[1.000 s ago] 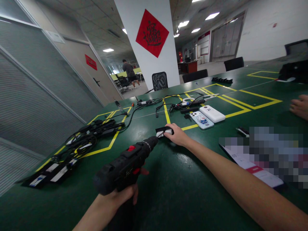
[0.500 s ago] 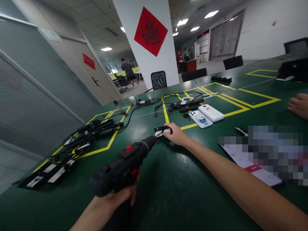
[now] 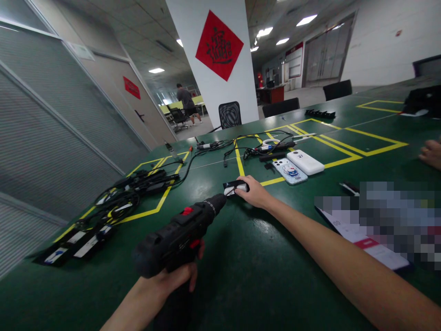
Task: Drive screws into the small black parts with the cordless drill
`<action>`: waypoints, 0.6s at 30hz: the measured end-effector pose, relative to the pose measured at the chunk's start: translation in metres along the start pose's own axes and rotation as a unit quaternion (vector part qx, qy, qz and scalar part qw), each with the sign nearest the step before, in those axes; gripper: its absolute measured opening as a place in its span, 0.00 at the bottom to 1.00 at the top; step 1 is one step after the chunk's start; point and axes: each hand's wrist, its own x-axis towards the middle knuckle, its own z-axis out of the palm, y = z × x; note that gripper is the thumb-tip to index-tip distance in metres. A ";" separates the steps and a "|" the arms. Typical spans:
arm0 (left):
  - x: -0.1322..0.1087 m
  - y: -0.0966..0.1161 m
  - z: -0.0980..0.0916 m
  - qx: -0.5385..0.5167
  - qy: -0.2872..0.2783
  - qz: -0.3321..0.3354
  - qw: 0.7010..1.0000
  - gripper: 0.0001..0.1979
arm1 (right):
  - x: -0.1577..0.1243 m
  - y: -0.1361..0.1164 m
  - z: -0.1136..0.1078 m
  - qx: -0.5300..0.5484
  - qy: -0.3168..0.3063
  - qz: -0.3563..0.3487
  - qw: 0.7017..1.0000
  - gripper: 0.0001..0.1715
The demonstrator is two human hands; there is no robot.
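Note:
My left hand [image 3: 175, 282] is wrapped round the grip of a black cordless drill [image 3: 175, 232] with red buttons. The drill points forward and right, its chuck close to a small black-and-white block [image 3: 234, 188] on the table. My right hand [image 3: 254, 192] reaches in from the right and grips that block by its right end, thumb at the near side. A thin bit runs from the chuck to the block's face; whether its tip has gone in is too small to tell.
Green table [image 3: 220, 276] with yellow tape lines. Bundled black cables [image 3: 120, 202] lie at left, more cables behind. A phone [image 3: 291, 172] and white power bank [image 3: 305, 162] sit beyond my right hand. At right are a calendar [image 3: 365, 239] and another person's hand [image 3: 430, 154].
The whole view has shifted slightly right. Both hands keep their holds, and the drill stays at the block with hardly any change between them.

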 end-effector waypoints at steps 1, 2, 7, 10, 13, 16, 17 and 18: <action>0.000 0.001 0.001 -0.002 -0.002 0.001 1.000 0.16 | 0.000 0.000 0.000 0.001 0.001 -0.001 1.000 0.20; 0.000 0.002 0.001 -0.003 -0.006 -0.001 1.000 0.16 | 0.000 0.000 0.000 0.001 0.001 -0.001 1.000 0.19; 0.002 0.002 -0.001 -0.006 -0.028 0.001 1.000 0.16 | 0.001 0.000 -0.001 0.002 -0.006 0.005 1.000 0.19; 0.002 0.000 -0.002 -0.010 -0.025 0.006 1.000 0.16 | 0.001 0.000 -0.002 0.003 -0.007 0.010 1.000 0.20; 0.002 -0.003 -0.003 -0.014 -0.027 0.013 0.999 0.16 | 0.000 0.000 -0.002 -0.001 -0.008 0.007 1.000 0.20; 0.002 -0.004 -0.003 -0.025 -0.027 0.025 0.999 0.18 | 0.000 -0.001 -0.002 -0.011 -0.009 -0.001 1.000 0.19; 0.002 -0.005 -0.004 -0.030 -0.023 0.025 0.999 0.18 | 0.000 -0.001 -0.002 -0.014 -0.009 -0.004 1.000 0.19; 0.002 -0.005 -0.004 -0.033 -0.020 0.021 0.999 0.18 | 0.000 -0.001 -0.002 -0.016 -0.009 -0.007 1.000 0.19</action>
